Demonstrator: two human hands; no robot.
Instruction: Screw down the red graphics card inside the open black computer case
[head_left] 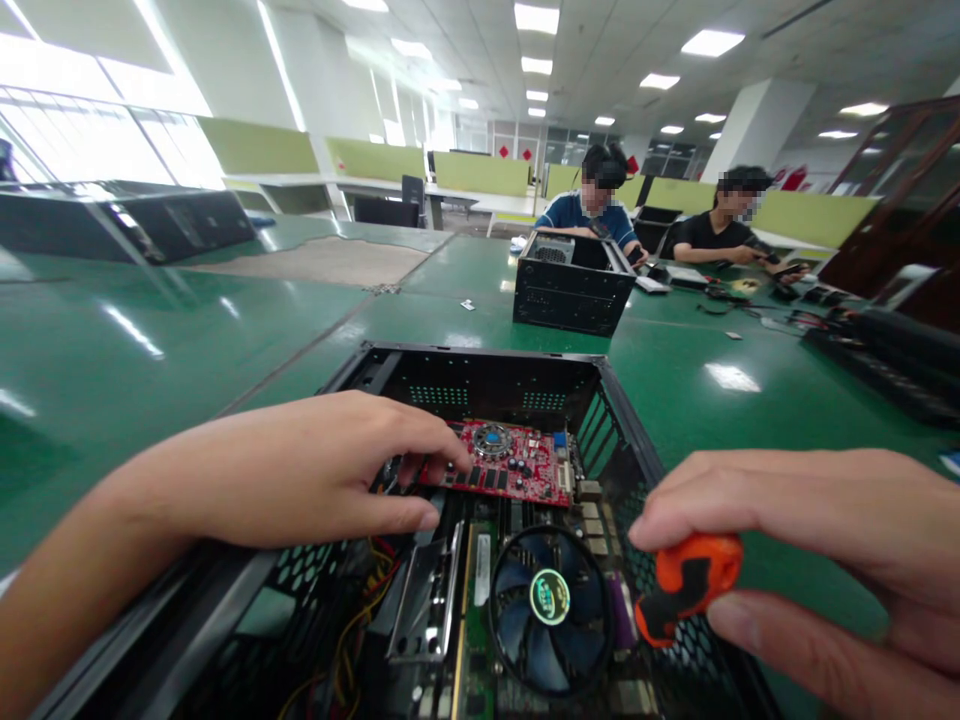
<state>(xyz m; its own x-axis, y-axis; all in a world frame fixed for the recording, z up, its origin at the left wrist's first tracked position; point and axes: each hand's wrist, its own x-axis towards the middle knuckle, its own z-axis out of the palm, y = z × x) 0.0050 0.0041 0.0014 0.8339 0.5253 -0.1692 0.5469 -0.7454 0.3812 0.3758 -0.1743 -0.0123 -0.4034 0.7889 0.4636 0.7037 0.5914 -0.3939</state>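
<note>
An open black computer case (480, 362) lies before me, its inside facing up. My left hand (367, 465) reaches in over its left wall, fingertips at the left end of a red circuit board (525, 465) with a small round fan; the thumb is apart from the fingers. In my right hand (795, 540), over the case's right wall, an orange and black screwdriver handle (694, 580) is held between fingers and thumb; its shaft is not visible. A round black fan (551, 610) with a shiny centre label sits below the red board.
Another black case (574, 285) stands farther back on the green table (450, 275), with two people seated behind it. A dark case (127, 220) lies at the far left. Cables and a long black object (885, 360) are at the right.
</note>
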